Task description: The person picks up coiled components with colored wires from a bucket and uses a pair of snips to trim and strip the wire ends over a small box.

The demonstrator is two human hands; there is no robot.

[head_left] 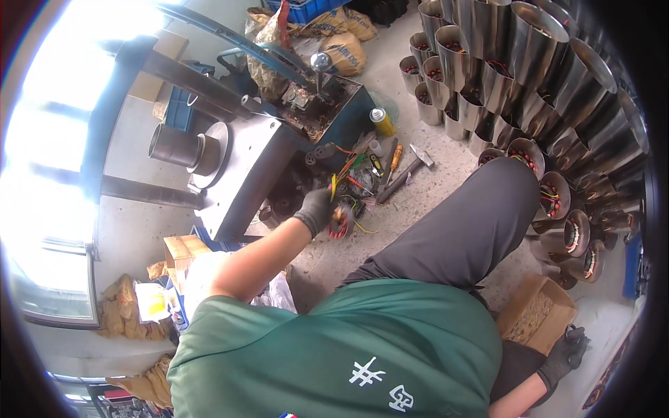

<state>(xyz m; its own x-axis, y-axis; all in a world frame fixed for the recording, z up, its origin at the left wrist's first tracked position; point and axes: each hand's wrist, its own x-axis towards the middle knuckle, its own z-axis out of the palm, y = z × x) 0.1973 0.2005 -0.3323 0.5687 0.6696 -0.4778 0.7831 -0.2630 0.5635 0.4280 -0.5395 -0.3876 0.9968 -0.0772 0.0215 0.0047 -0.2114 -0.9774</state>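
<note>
My left hand [316, 211], in a dark grey glove, is closed at the middle of the view. A slim yellow thing [333, 185] sticks up from its fingers; its kind is too small to make out. Just below those fingers stands a round motor winding [339, 221] with red parts around its rim, and a thin yellow-green wire [364, 228] trails from it. At the lower right, away from my body, my gloved right hand [566, 354] has its fingers curled. Whether it grips something dark there is unclear. An open cardboard box [536, 313] lies beside it.
A hammer [421, 156], an orange-handled screwdriver [396, 157] and a yellow spray can [381, 121] are on the floor ahead. Left of them stands a heavy press [244, 174]. Many metal tubes [536, 35], several with windings inside, crowd the right side. My bent knee [512, 184] reaches close to them.
</note>
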